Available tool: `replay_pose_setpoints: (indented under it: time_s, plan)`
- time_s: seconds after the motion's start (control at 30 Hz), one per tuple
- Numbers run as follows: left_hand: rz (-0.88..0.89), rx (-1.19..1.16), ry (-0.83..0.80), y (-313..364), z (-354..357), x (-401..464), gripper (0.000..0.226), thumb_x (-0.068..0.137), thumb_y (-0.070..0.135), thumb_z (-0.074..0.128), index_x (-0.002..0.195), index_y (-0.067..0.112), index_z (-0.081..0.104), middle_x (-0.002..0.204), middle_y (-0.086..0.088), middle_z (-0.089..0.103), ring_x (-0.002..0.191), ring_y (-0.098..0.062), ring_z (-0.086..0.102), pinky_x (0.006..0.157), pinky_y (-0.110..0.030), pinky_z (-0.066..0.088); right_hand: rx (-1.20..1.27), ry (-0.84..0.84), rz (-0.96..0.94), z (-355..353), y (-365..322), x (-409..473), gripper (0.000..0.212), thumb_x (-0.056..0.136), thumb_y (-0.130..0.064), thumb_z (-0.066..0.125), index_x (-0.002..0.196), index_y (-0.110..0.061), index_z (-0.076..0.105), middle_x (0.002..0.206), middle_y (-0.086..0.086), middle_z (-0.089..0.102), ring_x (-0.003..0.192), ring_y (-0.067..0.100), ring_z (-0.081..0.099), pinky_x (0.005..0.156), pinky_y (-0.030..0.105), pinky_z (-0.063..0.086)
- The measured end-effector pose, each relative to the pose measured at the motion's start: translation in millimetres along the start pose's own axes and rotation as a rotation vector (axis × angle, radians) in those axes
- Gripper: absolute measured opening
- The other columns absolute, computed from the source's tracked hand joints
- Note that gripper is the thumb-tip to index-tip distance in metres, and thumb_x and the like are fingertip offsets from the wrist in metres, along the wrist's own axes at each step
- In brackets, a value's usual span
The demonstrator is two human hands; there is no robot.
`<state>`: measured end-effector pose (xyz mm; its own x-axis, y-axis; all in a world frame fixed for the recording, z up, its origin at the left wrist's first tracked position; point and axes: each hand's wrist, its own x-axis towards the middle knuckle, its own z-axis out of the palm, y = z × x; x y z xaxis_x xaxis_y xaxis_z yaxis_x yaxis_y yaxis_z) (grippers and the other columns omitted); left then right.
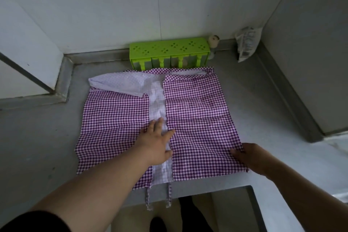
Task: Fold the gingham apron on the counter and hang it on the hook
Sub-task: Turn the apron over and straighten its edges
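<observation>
The gingham apron [197, 118], spread on the counter [37, 128], is pinned beneath the flat, extended fingers of the left hand [156, 141] while its right edge is pinched by the right hand [248, 156], presumably so a fold can be made.

At the back of the grey bench [47, 137], against the wall, we see a bright green plastic rack [169, 51] with clover-shaped cutouts across its top and a row of grey-fronted compartments along its face. Just beside its right end stands a small pale roll [213, 40], upright, its kind too blurred for us to tell. Farther right, leaning into the corner, we find a crumpled clear plastic bag [246, 45] with printing we cannot read. White wall panels [94, 5] rise behind, and a dark-edged rectangular opening [252, 203] cuts into the bench at the lower right.
</observation>
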<state>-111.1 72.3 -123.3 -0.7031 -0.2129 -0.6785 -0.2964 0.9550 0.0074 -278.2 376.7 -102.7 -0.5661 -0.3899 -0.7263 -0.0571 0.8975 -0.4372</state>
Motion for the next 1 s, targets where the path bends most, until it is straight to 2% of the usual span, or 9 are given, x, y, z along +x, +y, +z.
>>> replay_pose_setpoints:
  time_s: [0.17, 0.3, 0.37, 0.47, 0.53, 0.7, 0.83, 0.9, 1.0]
  plan:
    - [0.022, -0.064, 0.068, -14, 2, -10, 0.086, 0.097, 0.073, 0.043, 0.165, 0.042, 0.002, 0.173, -0.007, -0.025, 0.161, -0.031, -0.016, 0.13, -0.054, 0.006, -0.271, -0.096, 0.021, -8, 0, 4, 0.06, 0.095, -0.05, 0.063, 0.144, -0.017, 0.053, 0.136, 0.0, 0.065, 0.119, 0.018, 0.064, 0.107, 0.036, 0.051]
    - [-0.091, -0.154, 0.295, -44, 18, -41, 0.08, 0.1, 0.067, 0.041, 0.166, 0.039, 0.004, 0.176, -0.004, -0.016, 0.162, -0.029, -0.009, 0.131, -0.047, 0.002, -0.328, 0.45, -0.038, 5, -25, -8, 0.05, 0.098, -0.044, 0.06, 0.142, -0.027, 0.045, 0.145, 0.005, 0.054, 0.127, 0.028, 0.055, 0.111, 0.049, 0.045]
    - [-0.212, -0.187, 0.365, -60, 32, -57, 0.082, 0.1, 0.069, 0.039, 0.166, 0.037, 0.004, 0.176, -0.007, -0.012, 0.162, -0.032, -0.006, 0.131, -0.049, 0.004, -0.335, 0.546, -0.219, 22, -45, -17, 0.053, 0.1, -0.043, 0.055, 0.149, -0.032, 0.037, 0.158, 0.005, 0.038, 0.143, 0.032, 0.039, 0.121, 0.053, 0.03]
    - [-0.381, -0.231, 0.317, -79, 59, -72, 0.09, 0.096, 0.077, 0.034, 0.166, 0.036, -0.005, 0.175, -0.012, -0.015, 0.161, -0.036, -0.008, 0.131, -0.052, 0.004, -0.665, 0.45, -0.416, 50, -65, -17, 0.071, 0.099, -0.061, 0.044, 0.16, -0.041, 0.013, 0.172, -0.001, 0.006, 0.159, 0.028, 0.0, 0.126, 0.053, -0.003]
    - [-0.428, -0.271, 0.22, -83, 76, -78, 0.097, 0.091, 0.085, 0.031, 0.164, 0.039, -0.013, 0.173, -0.014, -0.021, 0.161, -0.039, -0.011, 0.13, -0.054, 0.003, -0.799, 0.364, -0.422, 66, -72, -11, 0.078, 0.097, -0.069, 0.035, 0.161, -0.041, 0.001, 0.171, -0.004, -0.009, 0.156, 0.025, -0.018, 0.124, 0.054, -0.012]
    - [-0.406, -0.269, 0.118, -78, 90, -80, 0.112, 0.078, 0.097, 0.032, 0.159, 0.045, -0.024, 0.171, -0.019, -0.027, 0.159, -0.043, -0.016, 0.128, -0.06, 0.004, -0.854, 0.178, -0.396, 95, -53, -13, 0.081, 0.092, -0.078, 0.019, 0.161, -0.04, -0.004, 0.172, -0.005, -0.006, 0.159, 0.022, -0.004, 0.128, 0.05, 0.002]
    - [-0.249, -0.121, 0.174, -80, 74, -78, 0.114, 0.078, 0.096, 0.037, 0.161, 0.043, -0.02, 0.171, -0.02, -0.026, 0.16, -0.04, -0.015, 0.13, -0.057, 0.0, -0.792, 0.264, -0.431, 79, -64, -23, 0.059, 0.097, -0.068, 0.022, 0.15, -0.047, 0.038, 0.164, -0.013, 0.028, 0.15, 0.019, 0.028, 0.124, 0.047, 0.017]
    - [-0.194, -0.103, 0.184, -80, 62, -70, 0.115, 0.078, 0.097, 0.039, 0.162, 0.043, -0.02, 0.171, -0.016, -0.029, 0.16, -0.037, -0.019, 0.13, -0.056, 0.0, -0.757, 0.306, -0.482, 71, -79, -16, 0.049, 0.103, -0.054, 0.025, 0.144, -0.042, 0.048, 0.162, -0.01, 0.033, 0.148, 0.019, 0.031, 0.123, 0.047, 0.024]
    - [-0.187, -0.154, 0.147, -80, 47, -55, 0.121, 0.076, 0.097, 0.045, 0.161, 0.043, -0.023, 0.169, -0.014, -0.033, 0.159, -0.036, -0.021, 0.13, -0.058, 0.002, -0.753, 0.274, -0.524, 62, -98, 12, 0.049, 0.106, -0.041, 0.034, 0.154, -0.043, 0.029, 0.169, -0.008, 0.016, 0.155, 0.023, 0.017, 0.125, 0.052, 0.022]
